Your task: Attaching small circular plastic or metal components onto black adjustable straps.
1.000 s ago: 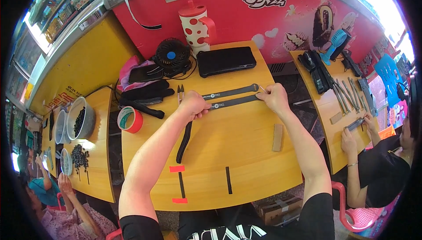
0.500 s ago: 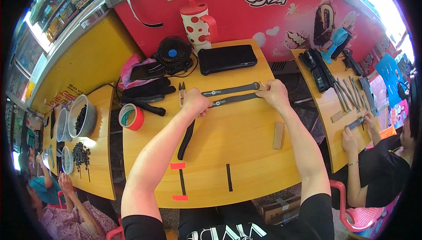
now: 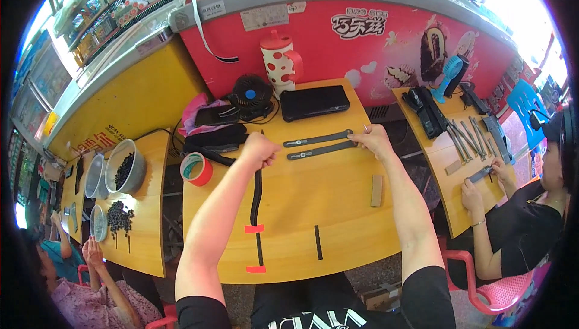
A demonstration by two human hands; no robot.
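Two flat black straps (image 3: 318, 150) with rounded ends and small white print lie side by side across the table. My right hand (image 3: 373, 141) has its fingers closed on the right end of the nearer strap, beside the end of the farther strap (image 3: 316, 139). My left hand (image 3: 260, 150) is curled closed just left of the straps' left ends, apart from them. Whatever may be in its fingers is hidden. A long, thin black piece (image 3: 257, 199) runs from beneath that hand toward a red tape mark (image 3: 254, 229); its upper part is covered.
A roll of red tape (image 3: 196, 169), black cloth sleeves (image 3: 214, 139), a small fan (image 3: 251, 95), a black case (image 3: 315, 103) and a spotted cup (image 3: 278, 63) ring the table's far side. A tan block (image 3: 377, 191) lies right. People work at both side tables.
My left hand has let go of the strap's left end and shifted slightly away. The straps now lie separated from it. My right hand stays at their right end; the whole view has tilted.
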